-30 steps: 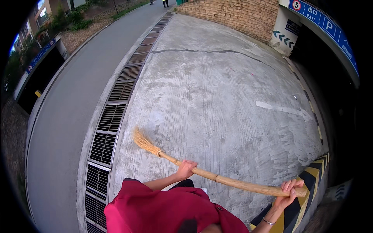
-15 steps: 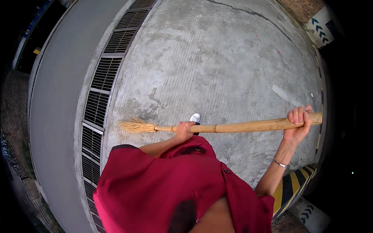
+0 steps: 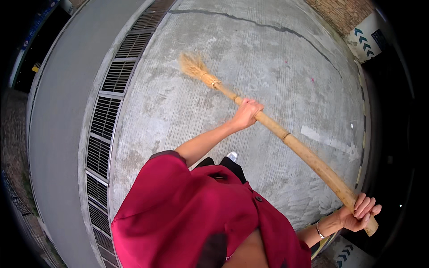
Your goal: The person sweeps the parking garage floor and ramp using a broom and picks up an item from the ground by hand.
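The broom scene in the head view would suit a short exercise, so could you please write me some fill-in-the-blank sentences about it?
1. The left hand and the right hand both grip the broom, whose bristles are nearer the ____ one.
2. A bracelet circles the ____ wrist.
3. The visible shoe is ____ in colour.
4. In the picture, the metal grate lies to the ____ of the broom.

Missing words: left; right; white; left.
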The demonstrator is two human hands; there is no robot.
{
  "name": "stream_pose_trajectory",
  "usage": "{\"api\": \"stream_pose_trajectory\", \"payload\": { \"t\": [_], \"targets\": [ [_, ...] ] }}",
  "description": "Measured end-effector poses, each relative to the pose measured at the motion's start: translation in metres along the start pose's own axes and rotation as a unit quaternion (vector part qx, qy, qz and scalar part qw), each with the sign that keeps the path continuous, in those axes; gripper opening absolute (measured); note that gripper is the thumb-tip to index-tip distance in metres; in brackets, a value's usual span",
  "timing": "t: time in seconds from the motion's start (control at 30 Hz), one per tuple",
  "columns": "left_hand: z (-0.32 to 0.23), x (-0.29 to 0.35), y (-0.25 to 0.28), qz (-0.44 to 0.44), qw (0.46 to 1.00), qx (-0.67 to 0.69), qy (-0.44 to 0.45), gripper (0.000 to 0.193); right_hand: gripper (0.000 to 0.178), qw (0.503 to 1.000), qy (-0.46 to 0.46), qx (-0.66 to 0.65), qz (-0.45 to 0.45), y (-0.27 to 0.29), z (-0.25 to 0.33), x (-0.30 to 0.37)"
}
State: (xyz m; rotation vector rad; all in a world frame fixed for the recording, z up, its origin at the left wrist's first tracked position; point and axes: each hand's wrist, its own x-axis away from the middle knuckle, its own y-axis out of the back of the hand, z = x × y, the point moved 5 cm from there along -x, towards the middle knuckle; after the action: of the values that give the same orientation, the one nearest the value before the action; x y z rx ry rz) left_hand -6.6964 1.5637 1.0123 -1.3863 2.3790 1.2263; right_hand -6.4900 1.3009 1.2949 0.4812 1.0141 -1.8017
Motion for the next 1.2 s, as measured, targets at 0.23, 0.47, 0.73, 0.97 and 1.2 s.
{"api": "stream_pose_trajectory", "payload": {
  "t": [0.23, 0.47, 0.73, 0.97, 1.2],
  "targets": [
    [0.089, 0.051, 0.079, -0.007, 0.968, -0.156, 0.197, 0.011, 0.016, 0.966, -0.211, -0.144, -0.045, 0.018, -0.208, -0.055],
    [0.258, 0.06, 0.074, -0.02, 0.897, -0.154, 0.413, 0.005, 0.02, 0.91, -0.394, -0.131, -0.003, -0.057, -0.468, -0.14],
    [0.362, -0.26, 0.068, -0.057, 0.976, -0.065, 0.2, 0.006, 0.021, 0.978, -0.194, -0.075, 0.024, -0.059, -0.495, -0.355],
    [0.438, -0.491, 0.103, -0.054, 0.994, -0.056, 0.082, 0.01, 0.023, 0.996, -0.069, -0.03, 0.055, -0.027, -0.551, -0.442],
    [0.528, -0.518, 0.1, -0.011, 0.979, -0.121, 0.167, 0.011, 0.018, 0.982, -0.144, -0.12, -0.01, 0.042, -0.721, -0.526]
  ]
}}
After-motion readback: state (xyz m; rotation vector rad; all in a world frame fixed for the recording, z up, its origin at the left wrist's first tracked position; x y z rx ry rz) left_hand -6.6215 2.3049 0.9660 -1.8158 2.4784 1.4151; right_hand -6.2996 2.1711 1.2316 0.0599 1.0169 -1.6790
